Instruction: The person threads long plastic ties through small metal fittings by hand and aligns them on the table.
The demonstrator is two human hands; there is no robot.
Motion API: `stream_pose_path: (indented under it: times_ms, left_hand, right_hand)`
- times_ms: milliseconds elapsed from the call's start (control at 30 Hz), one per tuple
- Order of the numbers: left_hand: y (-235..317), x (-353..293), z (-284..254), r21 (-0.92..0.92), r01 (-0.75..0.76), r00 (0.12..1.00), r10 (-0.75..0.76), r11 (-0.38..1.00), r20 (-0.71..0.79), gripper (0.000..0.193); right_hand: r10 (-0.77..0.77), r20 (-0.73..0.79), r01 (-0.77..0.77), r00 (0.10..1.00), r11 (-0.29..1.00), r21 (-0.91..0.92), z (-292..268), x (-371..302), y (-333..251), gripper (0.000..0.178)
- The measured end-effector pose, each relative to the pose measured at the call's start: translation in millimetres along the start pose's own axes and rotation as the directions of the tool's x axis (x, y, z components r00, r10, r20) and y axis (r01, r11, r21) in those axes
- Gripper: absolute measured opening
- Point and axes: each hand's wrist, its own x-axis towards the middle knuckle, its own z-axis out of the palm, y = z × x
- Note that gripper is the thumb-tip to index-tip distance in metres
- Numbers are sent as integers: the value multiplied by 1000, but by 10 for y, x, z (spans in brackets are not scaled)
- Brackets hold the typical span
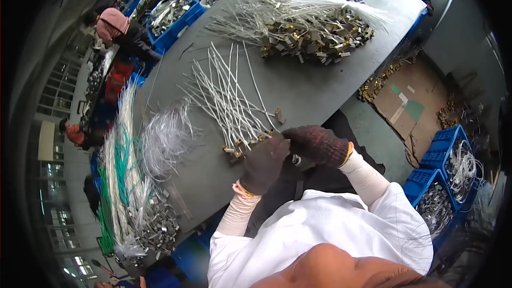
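Both of my hands wear dark gloves and meet at the near edge of the grey table. My left hand [264,165] is closed, fingertips pressed toward the right. Against it is my right hand [317,145], also closed, its fingers curled inward. What they pinch is mostly hidden; a small shiny metal piece [296,159] shows just below them. Beyond my left hand lies a loose fan of thin white cables [226,88], with small brass-and-dark metal blocks at their near ends. One cable with a single block [279,116] lies a little apart, just past my fingers.
A large heap of similar cables and blocks [314,37] covers the table's far end. Clear thin strands [168,138] and long white and green cable bundles [120,165] lie left. Blue crates [434,173] and flattened cardboard [413,104] are on the right. Other people [114,24] work far left.
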Motion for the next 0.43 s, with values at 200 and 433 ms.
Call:
stream_pose_path:
  times_ms: [200,433]
  left_hand:
    - [241,1079,46,95,-349,890,362,932,-277,37]
    - [-110,2672,759,388,-82,961,176,918,-214,70]
  right_hand:
    - [225,-453,78,863,826,558,-597,-632,751,12]
    - [537,-297,224,790,198,954,-775,-1005,1169,12]
